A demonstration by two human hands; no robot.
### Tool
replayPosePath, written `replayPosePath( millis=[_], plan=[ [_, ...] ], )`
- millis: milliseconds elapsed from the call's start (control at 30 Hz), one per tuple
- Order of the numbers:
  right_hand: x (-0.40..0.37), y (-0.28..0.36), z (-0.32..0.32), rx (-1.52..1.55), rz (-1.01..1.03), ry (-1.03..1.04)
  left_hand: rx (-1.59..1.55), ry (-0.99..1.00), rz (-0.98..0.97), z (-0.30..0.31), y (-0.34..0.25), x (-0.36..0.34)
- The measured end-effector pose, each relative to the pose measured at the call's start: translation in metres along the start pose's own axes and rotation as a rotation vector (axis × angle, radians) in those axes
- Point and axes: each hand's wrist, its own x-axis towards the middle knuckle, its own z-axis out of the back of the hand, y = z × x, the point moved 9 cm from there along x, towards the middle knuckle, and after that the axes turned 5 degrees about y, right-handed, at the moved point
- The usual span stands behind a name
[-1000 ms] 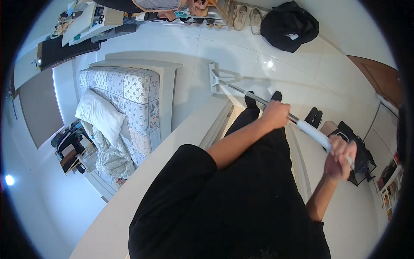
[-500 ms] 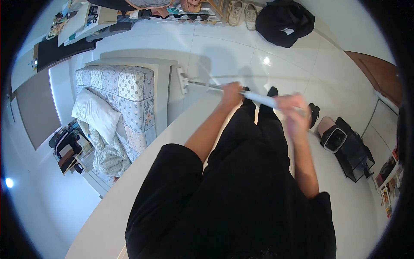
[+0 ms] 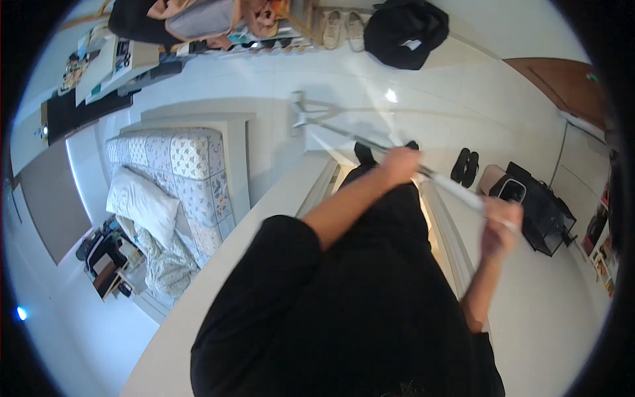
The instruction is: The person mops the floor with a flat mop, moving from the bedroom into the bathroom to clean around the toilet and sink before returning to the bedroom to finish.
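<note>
A long-handled floor mop (image 3: 456, 191) slants across the view, with a metallic pole and a thick white upper handle. Its narrow pale head (image 3: 299, 114) rests on the glossy tiled floor and is blurred. My left hand (image 3: 401, 165) is wrapped round the pole partway along. Farther up, my right hand (image 3: 501, 223) is closed round the handle near its top end, smeared by motion. My feet, in dark coverings, show beneath the pole.
On the left is a bed (image 3: 250, 155) with a patterned mattress and pillow. White shoes (image 3: 342, 30) and a black bundle (image 3: 407, 34) lie at the far side. Black slippers (image 3: 465, 167) and a black mesh bin-like box (image 3: 546, 221) stand right. A pale ledge (image 3: 258, 221) runs beside me.
The mop head has moved right across the floor, away from the bed's base. Both hands have shifted right and nearer my body, still holding the mop. The camera view has shifted slightly.
</note>
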Motion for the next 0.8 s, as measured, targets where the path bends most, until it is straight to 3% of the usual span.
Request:
replayPosePath(
  millis=[100,200,233,267,333,367,467,567,667,767,800],
  plan=[
    [0.002,-0.059,-0.069,0.196,-0.084,0.101,0.07,-0.05,0.099,0.002,0.092,-0.025],
    [0.021,-0.036,-0.064,0.264,-0.024,0.112,0.023,-0.143,0.051,0.008,0.078,-0.007],
    [0.023,-0.014,-0.052,0.259,0.015,0.105,-0.017,-0.216,-0.002,0.008,0.059,0.001],
    [0.019,0.014,-0.022,0.203,0.075,0.037,0.027,-0.044,0.031,0.004,0.014,0.016],
    [-0.006,0.078,0.044,0.025,0.204,-0.169,-0.103,-0.004,-0.128,-0.025,-0.072,0.048],
    [-0.023,0.109,0.075,0.072,0.257,-0.119,-0.272,0.029,-0.214,-0.022,-0.129,0.052],
    [-0.086,0.19,0.134,0.0,0.459,-0.347,-0.232,0.162,-0.44,-0.074,-0.256,0.07],
    [-0.118,0.207,0.175,-0.025,0.489,-0.333,-0.224,0.229,-0.505,-0.092,-0.301,0.073],
    [-0.103,0.173,0.202,0.096,0.464,-0.307,-0.172,0.257,-0.445,-0.101,-0.287,0.084],
    [-0.057,0.103,0.182,0.164,0.407,-0.327,-0.092,0.228,-0.326,-0.099,-0.201,0.102],
    [-0.04,0.075,0.17,0.129,0.291,-0.372,-0.049,0.135,-0.258,-0.08,-0.164,0.103]
  ],
)
